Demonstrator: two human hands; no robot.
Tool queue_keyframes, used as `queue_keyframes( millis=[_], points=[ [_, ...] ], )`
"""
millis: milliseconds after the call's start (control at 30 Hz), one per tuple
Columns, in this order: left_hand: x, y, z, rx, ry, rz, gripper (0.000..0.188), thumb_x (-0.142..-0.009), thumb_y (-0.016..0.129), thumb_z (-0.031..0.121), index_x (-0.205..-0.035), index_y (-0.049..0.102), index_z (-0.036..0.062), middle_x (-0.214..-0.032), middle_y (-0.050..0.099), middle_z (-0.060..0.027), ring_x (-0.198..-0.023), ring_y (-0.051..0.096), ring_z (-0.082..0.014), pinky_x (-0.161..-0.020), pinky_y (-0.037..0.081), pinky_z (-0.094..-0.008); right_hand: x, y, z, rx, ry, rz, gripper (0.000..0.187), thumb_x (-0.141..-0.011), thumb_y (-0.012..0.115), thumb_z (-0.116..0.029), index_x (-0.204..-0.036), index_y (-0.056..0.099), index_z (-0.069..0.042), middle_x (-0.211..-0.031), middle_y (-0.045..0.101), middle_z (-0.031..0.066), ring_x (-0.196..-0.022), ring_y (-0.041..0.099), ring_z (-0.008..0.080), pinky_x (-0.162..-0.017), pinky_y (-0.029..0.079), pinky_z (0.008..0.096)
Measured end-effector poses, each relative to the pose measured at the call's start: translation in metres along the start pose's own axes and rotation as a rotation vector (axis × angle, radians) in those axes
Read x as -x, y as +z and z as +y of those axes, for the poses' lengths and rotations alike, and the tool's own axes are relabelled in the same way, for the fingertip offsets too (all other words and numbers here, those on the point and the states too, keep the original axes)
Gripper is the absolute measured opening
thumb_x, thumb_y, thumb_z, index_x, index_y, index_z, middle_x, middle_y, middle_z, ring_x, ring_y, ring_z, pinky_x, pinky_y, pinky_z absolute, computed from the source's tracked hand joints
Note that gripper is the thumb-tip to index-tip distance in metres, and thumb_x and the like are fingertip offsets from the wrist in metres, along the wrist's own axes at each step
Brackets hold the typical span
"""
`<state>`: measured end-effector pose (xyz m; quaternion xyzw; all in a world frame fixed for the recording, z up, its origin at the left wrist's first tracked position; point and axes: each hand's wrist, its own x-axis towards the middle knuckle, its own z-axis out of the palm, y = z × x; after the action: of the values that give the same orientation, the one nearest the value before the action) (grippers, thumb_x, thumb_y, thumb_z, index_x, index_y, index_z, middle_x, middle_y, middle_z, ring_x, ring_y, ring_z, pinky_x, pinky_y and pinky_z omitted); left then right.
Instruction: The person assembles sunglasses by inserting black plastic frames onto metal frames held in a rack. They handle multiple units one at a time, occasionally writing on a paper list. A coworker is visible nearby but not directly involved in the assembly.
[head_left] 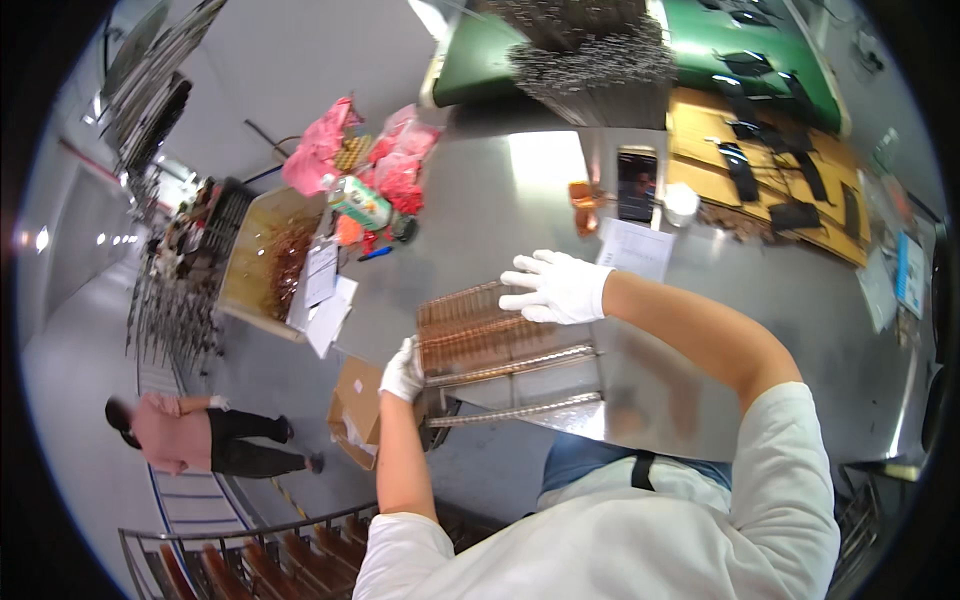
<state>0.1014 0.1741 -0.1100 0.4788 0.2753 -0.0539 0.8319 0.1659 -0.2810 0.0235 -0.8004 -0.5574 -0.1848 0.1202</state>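
across the workspace, a broad metal table [440,215] is being shown, and beyond its left side reddish-brown contents are being held by a yellowish tub [240,265]. over the table's near left edge, a wire rack [512,367] is being supported, at least in part, by hand; how much of its weight is being borne by the table cannot be told. along its near side, two notched rails [515,410] are being left bare. at its left end, the rack is being gripped by the curled fingers of the left hand [401,372]. above its far right corner, the right hand [552,287] is being held open with fingers spread, nothing being seen in it; whether the rack is being touched is unclear. smallest, brown pieces [465,330] are being carried in close rows by the far section, so the rack is being judged partly filled.
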Motion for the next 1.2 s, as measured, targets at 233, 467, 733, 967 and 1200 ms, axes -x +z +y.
queue_keyframes(
  millis=[233, 467, 733, 967, 1200],
  points=[
    [-0.034, -0.099, 0.021, -0.199, -0.126, -0.203, 0.049, -0.11, 0.042, 0.03, -0.154, 0.045, 0.0113, -0.152, 0.051, -0.0081, -0.137, 0.049, -0.0289, -0.118, 0.032, -0.0495, 0.165, -0.115, -0.099, -0.154, 0.55, 0.38, 0.038, -0.092, 0.066, -0.019, -0.128, 0.063, -0.007, -0.117, 0.066, 0.0141, -0.104, 0.063, 0.0332, -0.093, 0.05, 0.0449],
    [0.081, 0.126, 0.007, -0.676, 0.225, 0.023, 0.041, -0.11, 0.051, 0.027, -0.143, 0.057, 0.0047, -0.139, 0.062, -0.013, -0.122, 0.061, -0.0292, -0.105, 0.051, -0.0424, 0.376, -0.191, -0.32, 0.19, 1.722, 0.655, 0.031, -0.095, 0.065, -0.012, -0.124, 0.07, -0.004, -0.12, 0.071, 0.0177, -0.112, 0.067, 0.0366, -0.099, 0.052, 0.0437],
    [0.148, 0.259, -0.025, -0.854, 0.995, 0.026, 0.039, -0.11, 0.052, 0.026, -0.142, 0.058, 0.0034, -0.138, 0.062, -0.0129, -0.121, 0.062, -0.0286, -0.104, 0.051, -0.0409, 0.545, -0.156, -0.539, 0.436, 2.665, 0.361, 0.035, -0.099, 0.057, -0.03, -0.127, 0.069, -0.012, -0.118, 0.071, 0.024, -0.11, 0.067, 0.0428, -0.097, 0.054, 0.0497],
    [0.181, 0.29, -0.015, -0.861, 1.257, 0.015, 0.039, -0.11, 0.053, 0.025, -0.14, 0.059, 0.0022, -0.137, 0.063, -0.0128, -0.12, 0.062, -0.0281, -0.104, 0.052, -0.0396, 0.495, -0.05, -0.633, -0.11, 3.261, -0.099, 0.045, -0.094, 0.057, -0.041, -0.122, 0.065, -0.007, -0.124, 0.069, 0.0241, -0.115, 0.067, 0.0421, -0.099, 0.054, 0.0503],
    [0.205, 0.288, 0.008, -0.855, 1.339, -0.03, 0.038, -0.109, 0.053, 0.024, -0.138, 0.06, 0.001, -0.136, 0.064, -0.0128, -0.118, 0.063, -0.0275, -0.103, 0.052, -0.0383, 0.544, -0.073, -0.788, -0.528, 3.884, 0.231, 0.094, -0.095, 0.065, -0.047, -0.167, 0.007, -0.033, -0.168, 0.028, 0.0177, -0.148, 0.041, 0.0372, -0.115, 0.044, 0.0543]
  ],
)
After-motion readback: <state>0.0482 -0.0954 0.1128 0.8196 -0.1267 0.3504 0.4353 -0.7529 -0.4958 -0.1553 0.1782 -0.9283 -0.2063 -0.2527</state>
